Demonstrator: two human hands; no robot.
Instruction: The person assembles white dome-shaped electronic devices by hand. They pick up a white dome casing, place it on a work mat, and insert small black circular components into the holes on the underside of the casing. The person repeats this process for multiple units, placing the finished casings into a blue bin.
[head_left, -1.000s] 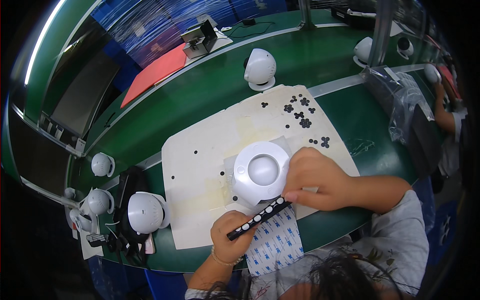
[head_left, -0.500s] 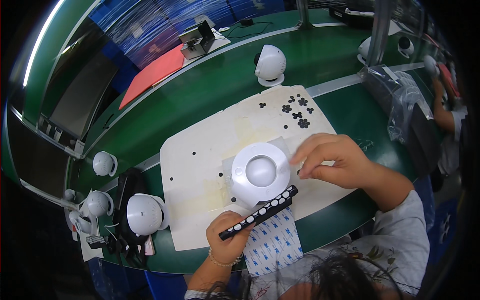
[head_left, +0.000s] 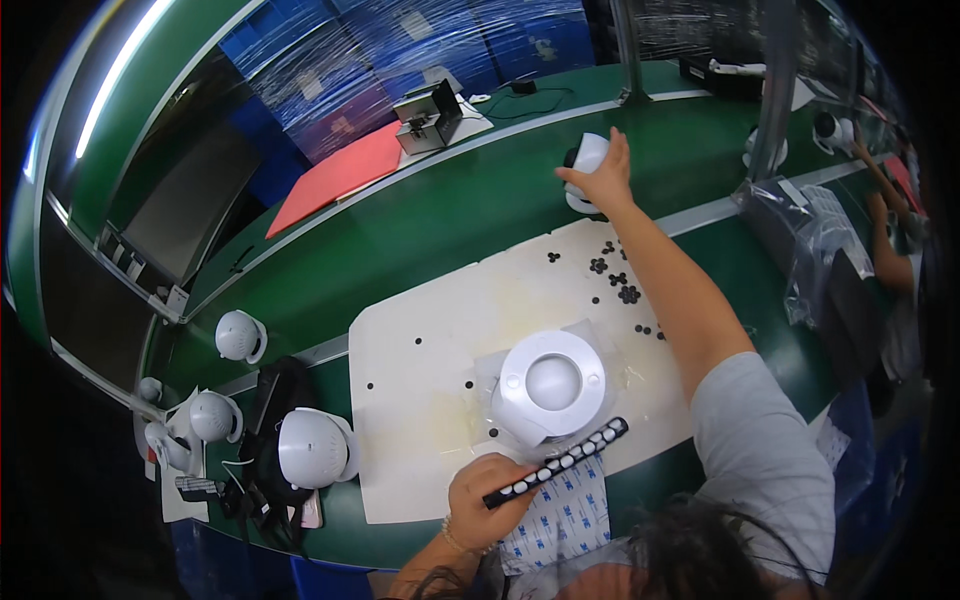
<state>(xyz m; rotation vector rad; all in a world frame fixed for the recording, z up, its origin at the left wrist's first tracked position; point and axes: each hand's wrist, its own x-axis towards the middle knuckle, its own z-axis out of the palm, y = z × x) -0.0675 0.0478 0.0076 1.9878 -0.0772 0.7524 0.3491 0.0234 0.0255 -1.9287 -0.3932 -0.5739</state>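
From the head camera, the right hand reaches far out and grips a white dome camera near the far edge of the green bench. The left hand is closed around a black strip of white dots at the near edge of the cream mat. A white round housing sits on the mat, just beside the strip.

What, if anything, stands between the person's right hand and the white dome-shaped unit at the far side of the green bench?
Nothing visible does. The right hand is already on the white dome-shaped unit, fingers laid over its top. The small black parts on the cream mat lie under the outstretched forearm, not in the path. The left hand holds a black strip.
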